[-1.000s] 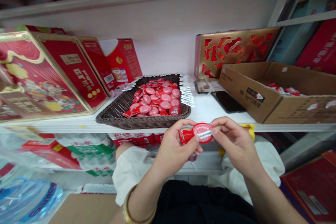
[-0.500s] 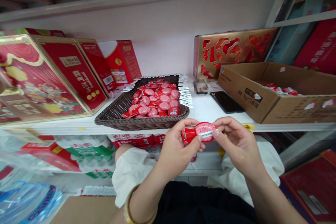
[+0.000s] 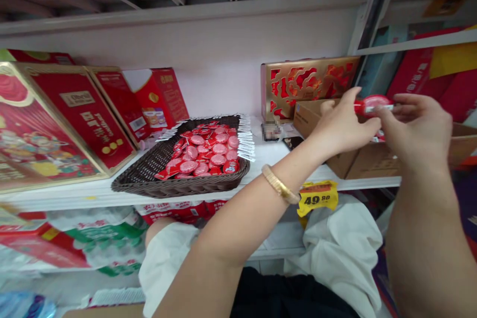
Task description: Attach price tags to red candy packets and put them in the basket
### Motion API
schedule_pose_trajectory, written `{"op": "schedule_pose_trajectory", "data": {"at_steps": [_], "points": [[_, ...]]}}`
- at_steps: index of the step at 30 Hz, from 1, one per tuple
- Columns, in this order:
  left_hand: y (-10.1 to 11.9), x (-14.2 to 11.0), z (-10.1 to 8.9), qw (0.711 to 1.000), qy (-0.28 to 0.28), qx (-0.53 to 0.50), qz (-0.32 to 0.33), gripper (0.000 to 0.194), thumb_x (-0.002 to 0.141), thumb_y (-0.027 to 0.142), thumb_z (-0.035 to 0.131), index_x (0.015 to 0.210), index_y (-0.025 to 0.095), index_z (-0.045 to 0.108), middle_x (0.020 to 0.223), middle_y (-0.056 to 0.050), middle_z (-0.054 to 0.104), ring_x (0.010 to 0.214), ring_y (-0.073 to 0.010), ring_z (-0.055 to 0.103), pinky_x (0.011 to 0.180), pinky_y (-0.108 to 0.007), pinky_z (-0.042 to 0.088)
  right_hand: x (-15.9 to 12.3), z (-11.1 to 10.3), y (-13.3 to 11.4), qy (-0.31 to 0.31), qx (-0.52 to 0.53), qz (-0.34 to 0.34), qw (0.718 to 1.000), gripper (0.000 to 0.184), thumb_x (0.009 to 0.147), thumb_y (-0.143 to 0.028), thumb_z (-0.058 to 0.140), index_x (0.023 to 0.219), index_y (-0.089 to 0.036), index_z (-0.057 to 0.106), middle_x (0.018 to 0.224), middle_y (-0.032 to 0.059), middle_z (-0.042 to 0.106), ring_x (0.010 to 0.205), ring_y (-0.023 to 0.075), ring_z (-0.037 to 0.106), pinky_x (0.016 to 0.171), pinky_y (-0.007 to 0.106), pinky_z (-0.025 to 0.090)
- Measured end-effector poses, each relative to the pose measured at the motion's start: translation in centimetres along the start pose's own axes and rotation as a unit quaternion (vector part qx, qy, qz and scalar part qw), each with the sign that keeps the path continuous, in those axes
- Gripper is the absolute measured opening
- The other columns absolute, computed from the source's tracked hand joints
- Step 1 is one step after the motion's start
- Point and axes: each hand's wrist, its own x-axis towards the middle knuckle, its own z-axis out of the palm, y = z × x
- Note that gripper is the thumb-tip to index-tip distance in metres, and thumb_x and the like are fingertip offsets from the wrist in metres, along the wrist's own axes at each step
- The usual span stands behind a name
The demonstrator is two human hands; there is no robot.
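1. The red sweet packet (image 3: 379, 103) was held aloft, well to the right of the wicker basket (image 3: 182, 189), in front of the cardboard carton (image 3: 367, 165).
2. The right hand (image 3: 421, 124) had its grip pinching the packet, thumb against the white barcode label (image 3: 372, 108). The left hand (image 3: 345, 121) had its grip around the tail end; blur made it impossible to tell whether those fingers bore on it.
3. Sideways pressure from that thumb could have creased or skewed the label, if its glue was fresh.
4. A loosened right grip could have dropped the packet well to the basket's right, into or beside the carton, since nothing visible supported it directly.
5. The bracelet (image 3: 279, 185) was just right of the basket; a leftward arm swing could have caught the label strips (image 3: 245, 140) on the basket's right rim.
6. More red packets (image 3: 208, 151) lay heaped inside the basket; a knock might have spilled some onto the shelf (image 3: 266, 154).
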Motion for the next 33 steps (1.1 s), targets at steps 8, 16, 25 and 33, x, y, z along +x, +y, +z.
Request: {"op": "schedule_pose_trajectory", "data": {"at_steps": [8, 16, 25, 33], "points": [[-0.8, -8.1, -6.1, 0.994, 0.076, 0.074, 0.033, 0.033, 0.085, 0.016, 0.056, 0.116, 0.014, 0.063, 0.128, -0.015, 0.056, 0.106, -0.0205, 0.064, 0.092, -0.031, 0.053, -5.9, 0.8, -0.4, -0.053, 0.087, -0.112, 0.988, 0.023, 0.082, -0.033, 0.070, 0.101, -0.020, 0.073, 0.091, 0.0103, 0.073, 0.075, 0.0212, 0.065, 0.069, 0.035, 0.049], [-4.7, -11.6, -19.3, 0.904, -0.019, 0.383, -0.188, 0.026, 0.080, 0.022, 0.061, 0.104, 0.015, 0.070, 0.102, -0.008, 0.074, 0.084, -0.0194, 0.068, 0.080, -0.030, 0.050, -12.2, 4.5, -5.1, -0.260, 0.129, -0.169, 0.942, 0.010, 0.081, -0.032, 0.069, 0.081, -0.023, 0.073, 0.080, 0.0037, 0.073, 0.076, 0.0210, 0.066, 0.076, 0.036, 0.049], [-8.9, -13.1, -20.0, 0.829, -0.252, 0.439, -0.236, 0.034, 0.075, 0.021, 0.065, 0.107, 0.027, 0.073, 0.095, -0.004, 0.076, 0.086, -0.0201, 0.067, 0.073, -0.023, 0.046, -14.2, 6.8, -6.3, -0.347, 0.103, -0.182, 0.914, 0.013, 0.081, -0.035, 0.070, 0.082, -0.022, 0.073, 0.080, 0.0040, 0.074, 0.076, 0.0214, 0.067, 0.074, 0.035, 0.049], [-8.6, -13.3, -19.4, 0.828, -0.260, 0.442, -0.228, 0.031, 0.076, 0.011, 0.057, 0.100, 0.022, 0.073, 0.100, -0.007, 0.069, 0.084, -0.0203, 0.063, 0.074, -0.026, 0.046, -14.7, 7.6, -6.6, -0.356, 0.121, -0.174, 0.910, 0.012, 0.082, -0.033, 0.068, 0.082, -0.023, 0.075, 0.082, 0.0046, 0.077, 0.076, 0.0222, 0.069, 0.076, 0.036, 0.050]]}}
